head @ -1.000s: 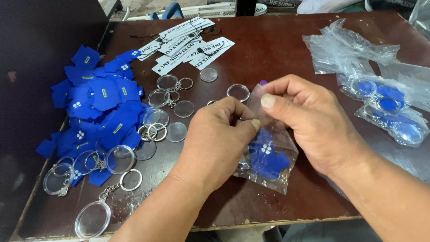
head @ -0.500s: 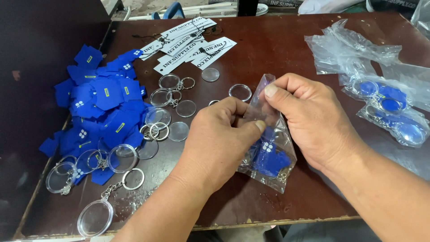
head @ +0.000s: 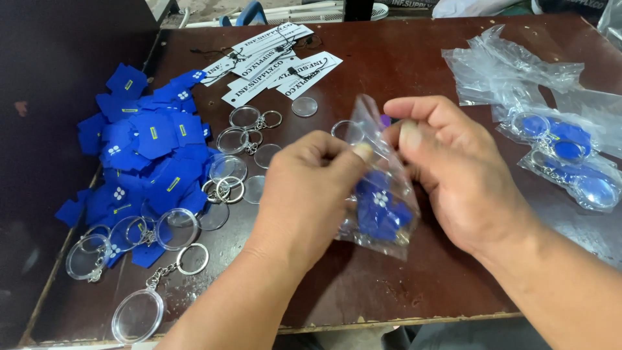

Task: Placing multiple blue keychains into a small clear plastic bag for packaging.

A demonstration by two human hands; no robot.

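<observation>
While both hands meet above the middle of the dark, scuffed wooden table (head: 402,71), they pinch 1 small clear plastic bag (head: 382,188) between them. Fingers of the left hand (head: 311,194) are closed on the bag's crinkled left edge, and the right hand (head: 453,175) grips its upper edge between thumb and forefinger, so the glossy film stands tilted with its mouth upward. Inside the bag sits a blue keychain (head: 379,210), flat and matte, with a small white flower mark.

To the left lies a loose heap of blue shirt-shaped inserts (head: 149,149), too overlapped to count. Beside it are scattered clear round acrylic keychain shells with metal rings (head: 230,168), at least 8, smooth and transparent. About 5 white rectangular paper tags (head: 272,58) with black print and strings fan out at the far edge. At the right, a pile of filled clear bags (head: 564,155) shows round blue keychains, at least 3, next to crumpled empty bags (head: 505,65).
</observation>
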